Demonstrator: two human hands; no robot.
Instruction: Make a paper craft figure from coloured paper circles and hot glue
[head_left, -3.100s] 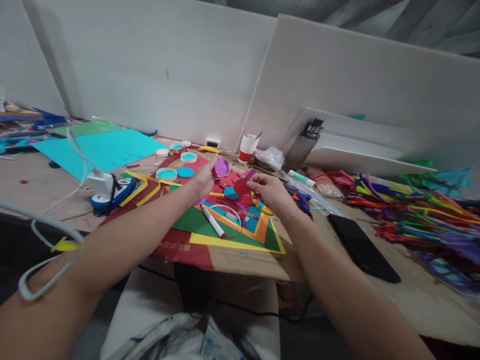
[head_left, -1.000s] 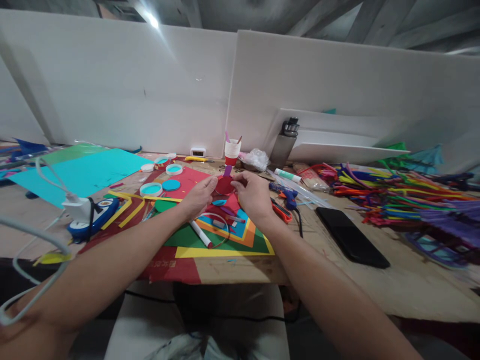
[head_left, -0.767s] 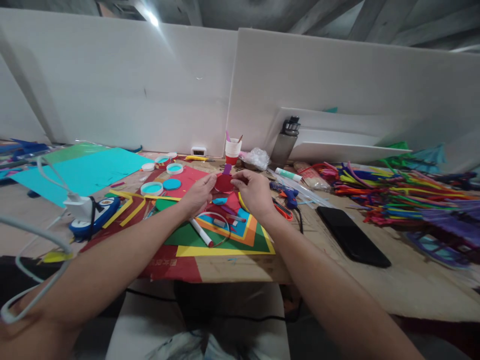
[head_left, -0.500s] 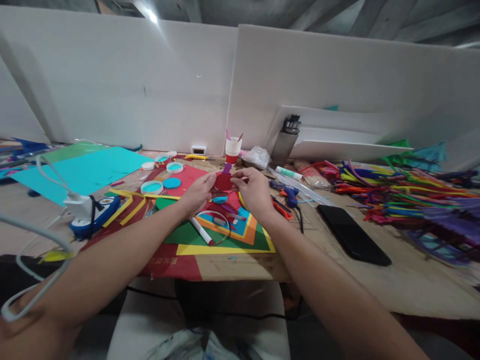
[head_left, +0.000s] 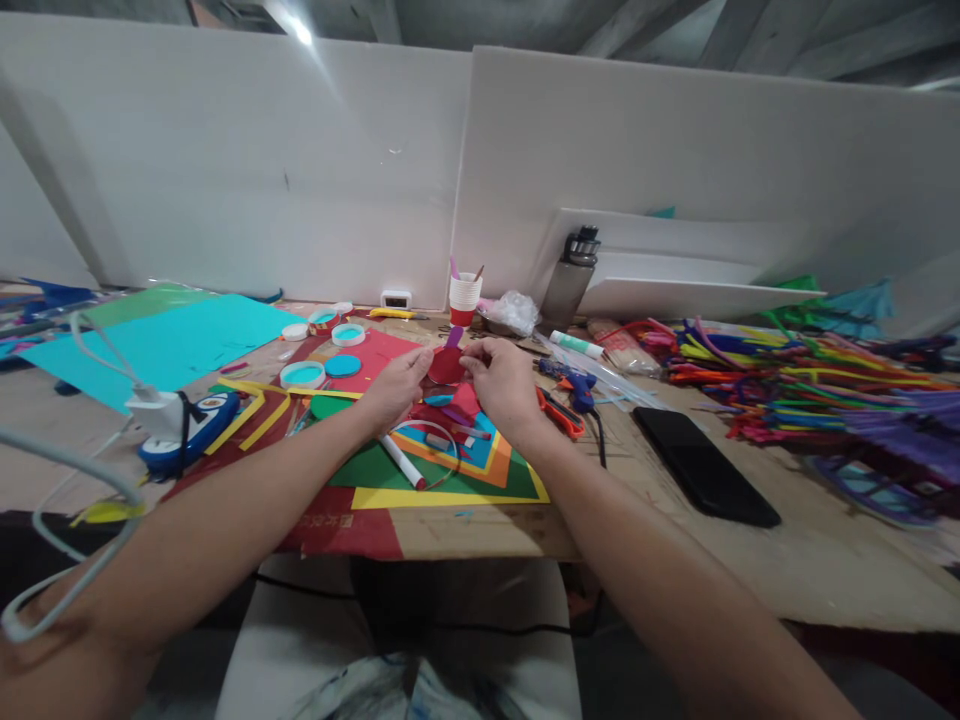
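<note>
Between my two hands is a round dark red piece [head_left: 445,366], held up above the coloured sheets, with a purple strip [head_left: 454,337] standing up at its top. My left hand [head_left: 397,385] grips its left edge between thumb and fingers. On the other side, the fingertips of my right hand [head_left: 501,378] pinch its right edge. Beneath them lie stacked green [head_left: 382,468], orange, blue and yellow paper sheets. A white marker with a red end [head_left: 403,462] rests on the stack, near a thin pale loop. Pink and red scraps lie partly hidden under my hands.
To the right are a black phone [head_left: 705,466], a blue glue gun [head_left: 580,388], orange-handled scissors [head_left: 562,414] and a heap of pipe cleaners [head_left: 810,380]. A paper cup [head_left: 465,294] and a bottle [head_left: 571,280] stand behind. A power strip [head_left: 187,435] with cables sits left, near round lids [head_left: 303,375].
My right hand has shifted slightly on the red piece, its fingers more curled at the edge. The left hand keeps its grip. The whole view has moved very slightly.
</note>
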